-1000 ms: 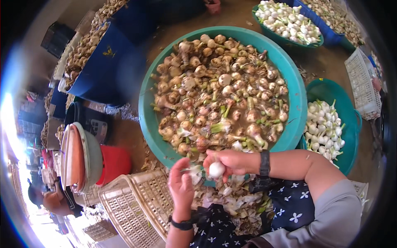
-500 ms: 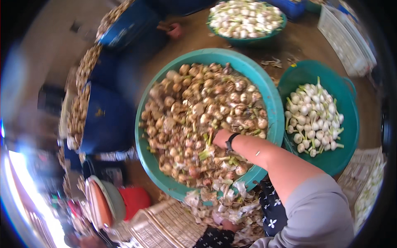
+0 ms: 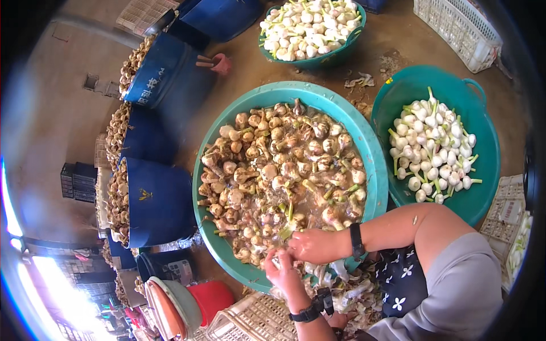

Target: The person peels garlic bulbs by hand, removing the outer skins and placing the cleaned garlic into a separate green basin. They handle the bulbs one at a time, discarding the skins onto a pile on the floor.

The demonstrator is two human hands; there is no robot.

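A large turquoise tub [image 3: 372, 148] holds brown, soil-covered garlic bulbs [image 3: 268, 170] in muddy water. Over its front part my two hands meet. My left hand [image 3: 280, 273] has its fingers closed round a small pale bulb, mostly hidden by the fingers. My right hand [image 3: 313, 245] is beside it, fingers curled down against the left fingertips; what they hold is hidden. A dark band is on each wrist. Loose papery skins [image 3: 358, 295] lie below the tub's front rim, by dark patterned cloth [image 3: 398, 287] under my right arm.
Green tubs [image 3: 478, 136] [image 3: 341, 50] of white garlic stand right and behind. Blue barrels [image 3: 159, 204] heaped with bulbs line the left. A red bucket [image 3: 210, 300] and plastic crate [image 3: 250, 321] are lower left; more crates [image 3: 455, 31] at right and back.
My right hand has drawn back from the middle of the bulbs toward the tub's front. My left hand has risen to meet it. The view has shifted, showing more barrels.
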